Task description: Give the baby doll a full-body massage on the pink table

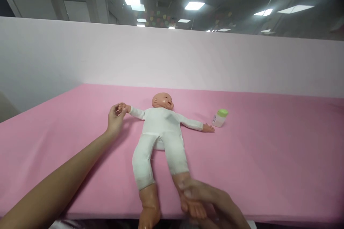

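A baby doll (162,123) with a white cloth body lies on its back on a pink surface (255,157), its head at the far end and turned to the right. At the left, my left hand (116,117) has its fingers closed on the doll's hand (124,107). Near the front edge, my right hand (205,195) is wrapped round the doll's ankle and foot (180,182) on the right side. The doll's other foot (149,207) lies free at the edge. Its other arm stretches out to the right.
A small clear bottle (219,120) with a green cap (223,112) stands just beyond the doll's outstretched right-side hand. A white partition (188,61) rises behind the pink surface. The front edge runs along the bottom.
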`<state>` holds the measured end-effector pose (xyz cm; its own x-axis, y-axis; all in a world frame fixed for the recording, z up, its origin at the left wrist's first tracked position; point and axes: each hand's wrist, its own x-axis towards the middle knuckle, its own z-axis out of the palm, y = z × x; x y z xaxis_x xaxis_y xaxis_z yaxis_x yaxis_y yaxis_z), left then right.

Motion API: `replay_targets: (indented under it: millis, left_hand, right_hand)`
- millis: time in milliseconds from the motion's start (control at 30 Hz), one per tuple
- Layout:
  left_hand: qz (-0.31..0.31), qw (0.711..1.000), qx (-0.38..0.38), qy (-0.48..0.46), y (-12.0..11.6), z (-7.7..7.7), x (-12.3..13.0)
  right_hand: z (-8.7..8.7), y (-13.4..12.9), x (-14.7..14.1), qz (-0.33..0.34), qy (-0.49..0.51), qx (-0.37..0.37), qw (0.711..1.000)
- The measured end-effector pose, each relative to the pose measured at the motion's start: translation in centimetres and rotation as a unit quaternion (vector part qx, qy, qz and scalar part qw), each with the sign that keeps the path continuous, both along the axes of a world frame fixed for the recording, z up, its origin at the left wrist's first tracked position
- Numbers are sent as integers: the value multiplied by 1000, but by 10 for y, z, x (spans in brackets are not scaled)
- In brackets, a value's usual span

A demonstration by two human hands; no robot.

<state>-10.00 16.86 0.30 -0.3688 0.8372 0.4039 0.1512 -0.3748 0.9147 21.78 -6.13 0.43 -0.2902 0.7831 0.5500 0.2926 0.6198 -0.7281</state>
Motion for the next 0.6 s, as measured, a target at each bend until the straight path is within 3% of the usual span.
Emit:
replay_targets:
  millis: [67, 133, 200, 233, 333, 467, 533, 600]
  left_hand:
    - [-62, 975, 126, 174, -15, 3, 14]
    - [-152, 903, 223, 334, -28, 3, 26]
    - [-199, 844, 273, 417, -36, 1, 32]
    - [-203, 834, 281, 429, -37, 0, 34]
    - [-180, 871, 239, 390, -34, 0, 28]
    - [-66, 977, 119, 166, -19, 6, 10]
    - [-18, 998, 51, 26, -10, 6, 2]
    - [-4, 995, -32, -91, -1, 1, -3]
  right_hand:
    - [11, 11, -17, -26, 29, 21, 999]
    - [23, 28, -39, -10, 39, 3, 999]
    - [32, 44, -60, 1, 3, -25, 1000]
    - [35, 50, -69, 8, -24, -37, 999]
    - [35, 49, -76, 17, -57, -39, 997]
    - [20, 14, -45, -28, 21, -4, 999]
    - [8, -3, -23, -44, 41, -7, 998]
    - [-6, -12, -5, -12, 44, -49, 998]
